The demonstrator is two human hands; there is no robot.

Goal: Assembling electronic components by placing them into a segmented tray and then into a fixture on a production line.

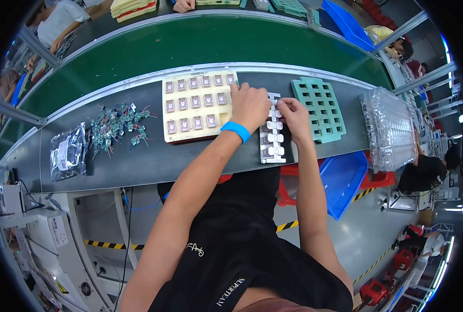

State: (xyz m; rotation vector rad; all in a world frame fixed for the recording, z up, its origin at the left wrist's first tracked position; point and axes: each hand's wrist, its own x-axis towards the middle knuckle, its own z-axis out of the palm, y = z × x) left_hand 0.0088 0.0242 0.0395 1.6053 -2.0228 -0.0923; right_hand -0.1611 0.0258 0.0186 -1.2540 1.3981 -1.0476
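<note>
A narrow silvery strip fixture with a row of white clips lies on the dark bench in front of me. My left hand, with a blue band at the wrist, bends over its far left side, fingers curled; what they grip is hidden. At its far right side my right hand has thumb and forefinger pinched together against the strip, on something too small to make out. Left of the strip rests a cream tray with rows of small clear-covered square parts. To the right lies a green slotted tray.
Small green circuit boards with wires are heaped at left beside a silvery bag. Stacked clear plastic trays stand at right. A blue bin sits below the bench edge. Beyond runs a green conveyor belt; other people work around.
</note>
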